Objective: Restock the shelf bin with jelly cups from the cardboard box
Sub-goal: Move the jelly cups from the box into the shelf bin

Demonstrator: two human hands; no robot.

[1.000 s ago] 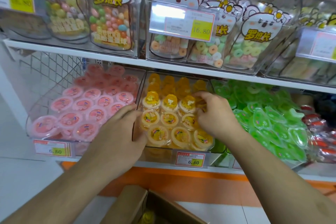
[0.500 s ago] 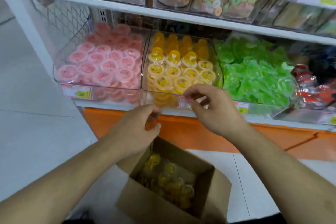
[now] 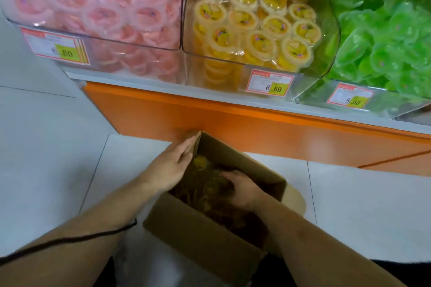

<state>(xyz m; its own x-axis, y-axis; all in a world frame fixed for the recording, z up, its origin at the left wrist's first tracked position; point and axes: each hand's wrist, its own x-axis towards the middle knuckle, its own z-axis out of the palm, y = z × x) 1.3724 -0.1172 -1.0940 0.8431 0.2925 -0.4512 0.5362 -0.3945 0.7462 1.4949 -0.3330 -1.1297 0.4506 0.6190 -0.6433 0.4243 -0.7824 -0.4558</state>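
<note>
Both hands have dropped from the front of the shelf bin into the cardboard box (image 3: 205,237) on the floor at lower centre of the frame. The left hand (image 3: 173,165) lies flat, fingers straight, against the box's far-left wall near the upper corner, holding nothing. The right hand (image 3: 242,187) is deep inside, fingers curled down over the yellow jelly cups (image 3: 207,190); it looks to be gathering some, but in the shadow I cannot tell whether it actually grips any. The yellow shelf bin (image 3: 254,30), upper centre between the pink bin (image 3: 98,11) and the green one (image 3: 384,37), already looks fairly full.

To do this well, steady the box with the left hand, scoop only a few cups so none slip, and lift them clear of the flap (image 3: 295,200) before going up to the bin.
</note>
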